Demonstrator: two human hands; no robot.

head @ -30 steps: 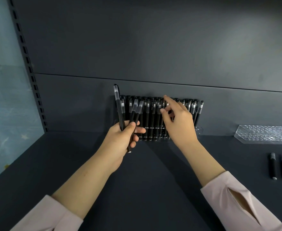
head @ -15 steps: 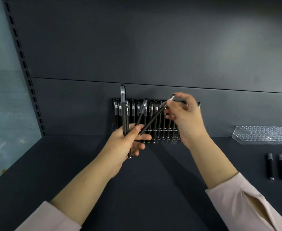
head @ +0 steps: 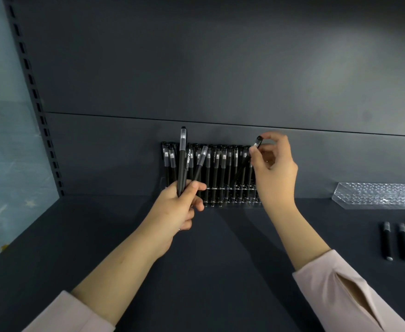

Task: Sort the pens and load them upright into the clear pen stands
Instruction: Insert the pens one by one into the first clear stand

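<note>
While the left hand [head: 175, 212] hangs above the shelf [head: 220, 271] just in front of the loaded stand [head: 232, 202], its fingers are curled round two black pens. The taller pen [head: 183, 154] is upright with its clear cap on top. The second pen [head: 202, 157] tilts right, its cap up.

Right hand [head: 277, 173] is raised over the right end of the loaded stand. Thumb and fingertips pinch a third pen [head: 258, 141] at its cap end. That pen slants down-left across the row; its lower tip is lost among the others, so contact with the stand is unclear.

Loaded stand sits mid-shelf against the back wall [head: 220, 68], packed with upright black pens [head: 221, 168], caps up.

A second clear stand [head: 376, 196] sits at the back right edge of the shelf, well apart from the first. Loose pens [head: 386, 240] lie flat near the right edge, in front of it; two are side by side, more are cut off by the frame.

Pale pink sleeves [head: 340, 295] cover both forearms' lower parts. A slotted upright [head: 36, 104] runs up the left side.
</note>
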